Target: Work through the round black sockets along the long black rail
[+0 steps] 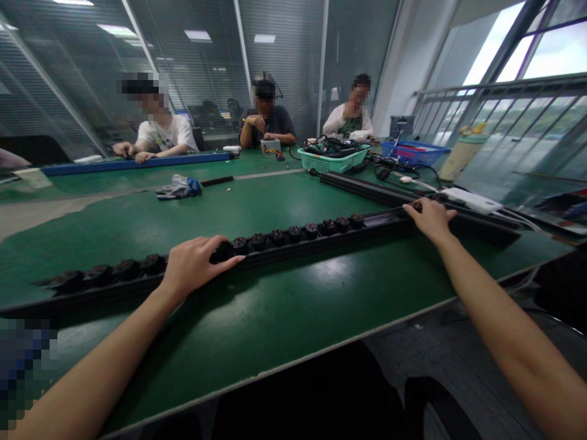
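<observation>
A long, narrow black channel strip (302,239) lies slantwise across the table, from near left to far right. Several round black socket-like modules (277,237) with coppery metal on top sit in a row along it. My left hand (195,260) is closed over the strip left of its middle, thumb in front, fingers behind, with one dark round module between them. Toward the strip's right end, my right hand (431,217) pinches a small dark part at the channel; its shape is mostly hidden by the fingers.
Behind the strip lie grey-blue gloves (178,187) and another black bar (362,188). A green basket of cables (332,160), a blue basket (413,153), a white power strip (472,200) and a pale bottle (463,156) stand farther back. Three people sit across the green table (293,305).
</observation>
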Available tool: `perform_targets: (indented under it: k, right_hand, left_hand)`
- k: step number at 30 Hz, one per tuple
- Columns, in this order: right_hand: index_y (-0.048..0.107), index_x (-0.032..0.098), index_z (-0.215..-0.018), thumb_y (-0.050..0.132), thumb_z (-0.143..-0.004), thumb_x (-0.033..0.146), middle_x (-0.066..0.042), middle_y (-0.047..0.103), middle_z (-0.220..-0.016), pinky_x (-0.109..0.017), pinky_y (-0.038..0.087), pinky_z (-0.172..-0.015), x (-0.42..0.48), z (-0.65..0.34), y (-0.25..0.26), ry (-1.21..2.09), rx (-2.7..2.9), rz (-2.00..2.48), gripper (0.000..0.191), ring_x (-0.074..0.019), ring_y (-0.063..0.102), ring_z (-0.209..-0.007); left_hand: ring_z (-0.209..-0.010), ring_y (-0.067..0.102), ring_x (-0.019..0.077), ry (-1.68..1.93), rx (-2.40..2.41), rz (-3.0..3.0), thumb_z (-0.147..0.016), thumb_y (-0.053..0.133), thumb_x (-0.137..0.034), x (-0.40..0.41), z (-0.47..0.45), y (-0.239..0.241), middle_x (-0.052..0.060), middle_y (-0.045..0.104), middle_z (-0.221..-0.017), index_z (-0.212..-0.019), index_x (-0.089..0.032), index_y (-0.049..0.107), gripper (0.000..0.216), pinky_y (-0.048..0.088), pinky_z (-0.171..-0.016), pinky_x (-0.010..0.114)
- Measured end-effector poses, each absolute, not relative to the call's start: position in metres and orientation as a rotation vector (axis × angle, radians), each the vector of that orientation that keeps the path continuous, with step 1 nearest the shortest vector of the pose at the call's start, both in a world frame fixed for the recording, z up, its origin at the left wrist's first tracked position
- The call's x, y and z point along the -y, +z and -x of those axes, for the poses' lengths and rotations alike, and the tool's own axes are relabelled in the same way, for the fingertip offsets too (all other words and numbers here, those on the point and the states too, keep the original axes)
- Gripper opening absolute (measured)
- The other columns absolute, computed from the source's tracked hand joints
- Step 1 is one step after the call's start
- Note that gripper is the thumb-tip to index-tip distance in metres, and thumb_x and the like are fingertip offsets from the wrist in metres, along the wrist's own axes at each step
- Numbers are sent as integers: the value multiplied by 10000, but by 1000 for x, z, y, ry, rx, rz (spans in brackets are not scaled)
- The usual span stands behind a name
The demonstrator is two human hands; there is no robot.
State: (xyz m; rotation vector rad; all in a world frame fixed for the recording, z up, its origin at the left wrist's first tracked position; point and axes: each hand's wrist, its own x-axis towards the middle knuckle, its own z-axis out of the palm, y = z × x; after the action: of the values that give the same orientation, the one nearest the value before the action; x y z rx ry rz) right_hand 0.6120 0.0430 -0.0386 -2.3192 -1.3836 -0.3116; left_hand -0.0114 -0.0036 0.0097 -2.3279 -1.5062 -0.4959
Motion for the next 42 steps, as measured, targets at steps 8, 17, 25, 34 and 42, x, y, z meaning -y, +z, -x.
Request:
perform_targets:
  k: [8,17,25,34,42]
  right_hand:
    - [690,173,-1202,399,-1039,561,-225,677,-1254,-590,329,-1025,-43,-611,-41,-333,1373,2339,511,-371,567,-1120]
    - [688,155,-1239,373,-1047,558,-240,655,-1281,-583,325,-1031,-41,-607,-39,-332,1373,2364,547,-379,546,-1148]
    - [668,125,-1242,400,-1047,547,-262,657,-1288,-551,286,-1053,-38,-606,-32,-261,1328,2417,536,-362,542,-1149]
    - [658,135,-1220,476,-1031,531,-260,677,-1304,-529,273,-1063,-39,-610,-31,-216,1310,2389,475,-344,562,-1140]
    - [633,102,-1219,522,-1006,442,-288,671,-1236,-507,280,-1026,-38,-605,-27,-277,1191,2399,416,-354,563,-1104]
  left_hand:
    - [-821,699,280,-449,1478,2301,-938,405,-869,3,13,8,130,784,-961,-1174,-201,768,796,374,-645,308]
    - [-824,702,280,-458,1466,2312,-937,418,-865,3,13,8,127,786,-964,-1171,-206,768,782,392,-655,317]
    - [-825,703,287,-496,1479,2311,-931,437,-866,2,12,7,131,786,-962,-1169,-211,773,773,385,-663,324]
    - [-816,695,278,-506,1483,2315,-922,446,-868,4,12,8,126,785,-960,-1160,-217,769,764,392,-651,315]
    - [-821,704,271,-469,1455,2292,-939,434,-848,4,12,9,112,792,-949,-1161,-228,756,733,394,-648,308]
